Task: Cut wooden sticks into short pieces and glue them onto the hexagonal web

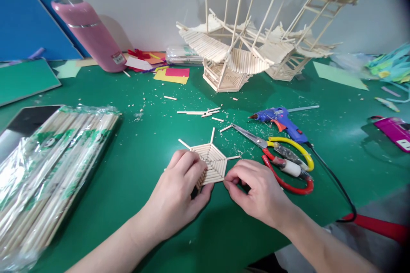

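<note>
My left hand (187, 183) is closed on the left side of a hexagonal panel of small wooden sticks (215, 170), thumb along its near edge. Thin sticks jut out from the panel's far and right corners. At its near right corner, my right hand (256, 187) pinches with thumb and forefinger; what lies between those fingertips is hidden or too small to name. Right of the panel lie scissors (256, 138) with red and yellow handles, partly open. A blue glue gun (278, 119) rests on its side behind them, a clear glue stick in its back.
Plastic-wrapped bundles of sticks (57, 170) lie at left over a dark flat object. Loose short sticks (195, 113) lie beyond the panel. Stick-built towers (230, 59) stand at the back, beside a pink bottle (91, 36). The glue gun's black cord (336, 179) runs off the table's right edge.
</note>
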Tool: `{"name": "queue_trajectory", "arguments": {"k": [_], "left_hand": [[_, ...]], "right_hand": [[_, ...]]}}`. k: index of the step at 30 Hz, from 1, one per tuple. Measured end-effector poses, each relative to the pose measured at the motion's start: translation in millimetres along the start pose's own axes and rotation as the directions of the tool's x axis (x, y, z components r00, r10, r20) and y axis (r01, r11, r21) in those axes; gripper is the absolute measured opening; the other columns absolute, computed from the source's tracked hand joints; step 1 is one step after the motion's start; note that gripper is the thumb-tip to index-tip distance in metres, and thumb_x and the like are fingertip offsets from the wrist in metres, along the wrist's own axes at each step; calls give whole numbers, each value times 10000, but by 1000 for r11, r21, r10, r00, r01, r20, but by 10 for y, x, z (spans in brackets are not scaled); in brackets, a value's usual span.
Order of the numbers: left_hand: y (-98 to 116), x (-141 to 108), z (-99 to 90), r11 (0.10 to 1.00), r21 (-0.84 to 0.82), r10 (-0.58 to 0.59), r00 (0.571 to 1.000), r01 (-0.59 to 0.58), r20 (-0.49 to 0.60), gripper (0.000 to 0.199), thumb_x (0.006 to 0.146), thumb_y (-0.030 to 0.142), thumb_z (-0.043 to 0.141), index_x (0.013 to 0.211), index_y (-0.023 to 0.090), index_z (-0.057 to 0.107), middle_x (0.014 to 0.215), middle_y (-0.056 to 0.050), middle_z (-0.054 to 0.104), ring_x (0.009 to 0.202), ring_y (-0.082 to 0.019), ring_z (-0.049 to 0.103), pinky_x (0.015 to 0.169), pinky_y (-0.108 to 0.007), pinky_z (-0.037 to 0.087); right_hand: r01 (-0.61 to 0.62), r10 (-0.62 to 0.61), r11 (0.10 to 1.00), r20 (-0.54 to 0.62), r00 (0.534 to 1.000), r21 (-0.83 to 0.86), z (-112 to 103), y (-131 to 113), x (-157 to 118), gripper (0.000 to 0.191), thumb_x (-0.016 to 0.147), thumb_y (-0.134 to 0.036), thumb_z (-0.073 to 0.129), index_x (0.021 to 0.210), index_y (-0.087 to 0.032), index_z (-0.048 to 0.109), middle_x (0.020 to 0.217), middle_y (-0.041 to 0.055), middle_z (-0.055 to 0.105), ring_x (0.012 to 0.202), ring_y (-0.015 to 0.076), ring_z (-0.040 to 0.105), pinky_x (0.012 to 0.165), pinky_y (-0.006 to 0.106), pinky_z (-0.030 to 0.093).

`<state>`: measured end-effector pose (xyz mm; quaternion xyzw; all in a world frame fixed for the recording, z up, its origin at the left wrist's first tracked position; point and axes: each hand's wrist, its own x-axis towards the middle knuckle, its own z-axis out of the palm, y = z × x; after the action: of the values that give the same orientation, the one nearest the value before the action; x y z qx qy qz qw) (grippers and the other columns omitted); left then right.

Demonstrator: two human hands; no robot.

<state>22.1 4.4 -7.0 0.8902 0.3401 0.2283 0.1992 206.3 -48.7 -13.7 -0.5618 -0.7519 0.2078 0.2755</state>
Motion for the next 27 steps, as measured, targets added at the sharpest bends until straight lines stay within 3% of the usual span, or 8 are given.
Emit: {"name": "queue_trajectory", "arguments": {"k": [27], "left_hand": [[12, -60, 22, 998, 65, 12, 1000, -12, 8, 178, 741, 207, 553, 898, 135, 510, 910, -83, 500, 854, -220, 419, 727, -363, 424]], "right_hand": [[-43, 43, 998, 7, 999, 40, -31, 2, -21, 85, 732, -102, 550, 709, -179, 525, 669, -19, 516, 653, 103, 489, 605, 228, 374]]}}
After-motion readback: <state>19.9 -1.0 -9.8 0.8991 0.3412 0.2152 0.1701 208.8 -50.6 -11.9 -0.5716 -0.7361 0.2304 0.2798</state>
